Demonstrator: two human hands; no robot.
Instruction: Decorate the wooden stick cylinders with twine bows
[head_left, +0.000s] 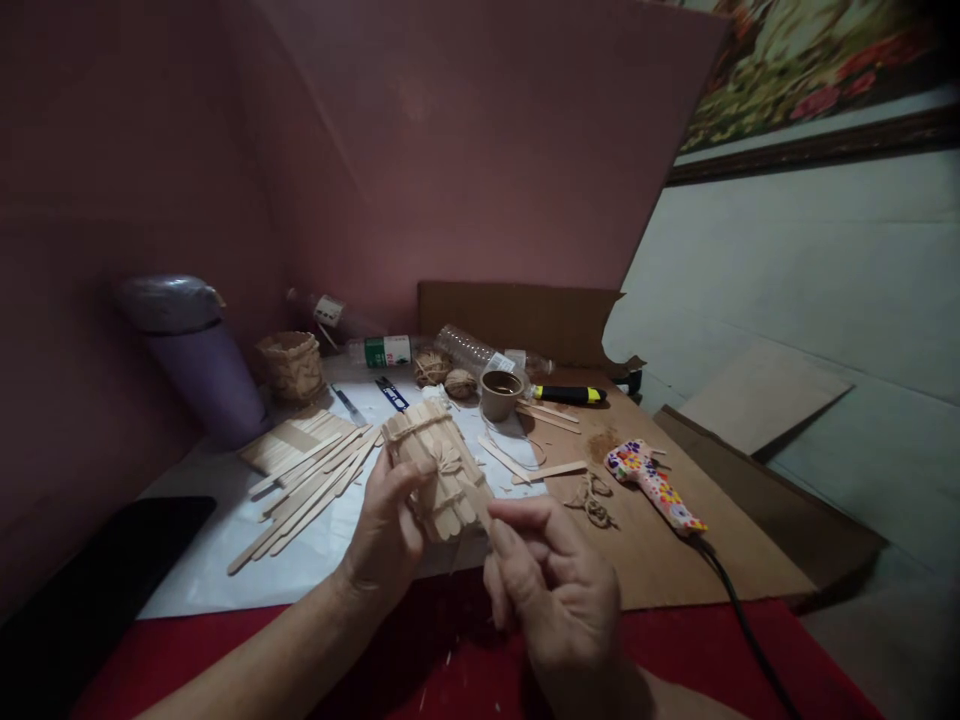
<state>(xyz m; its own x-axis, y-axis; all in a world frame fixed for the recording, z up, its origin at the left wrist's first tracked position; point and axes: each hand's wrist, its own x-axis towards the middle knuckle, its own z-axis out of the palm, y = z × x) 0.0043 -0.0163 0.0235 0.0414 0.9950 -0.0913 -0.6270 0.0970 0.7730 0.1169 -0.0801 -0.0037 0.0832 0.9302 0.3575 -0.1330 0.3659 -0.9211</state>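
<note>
My left hand (390, 510) is closed around a piece made of wooden craft sticks (431, 450) set side by side, its thumb resting on the front. Twine runs across the piece near both ends, with a twine bow or flower in the middle. At its lower right edge, my right hand (551, 580) pinches the end of a craft stick (480, 495) between thumb and forefinger. Whether that stick is fixed to the piece I cannot tell. Loose craft sticks (307, 500) lie fanned out to the left of my left hand.
A floral glue gun (656, 485) with a black cord lies at right, near tangled twine (595, 500). Behind are a small cup (501, 397), a black-yellow cutter (568, 395), twine balls (460, 383) and plastic bottles (386, 351). A purple tumbler (202, 370) and twine-wrapped pot (291, 366) stand left.
</note>
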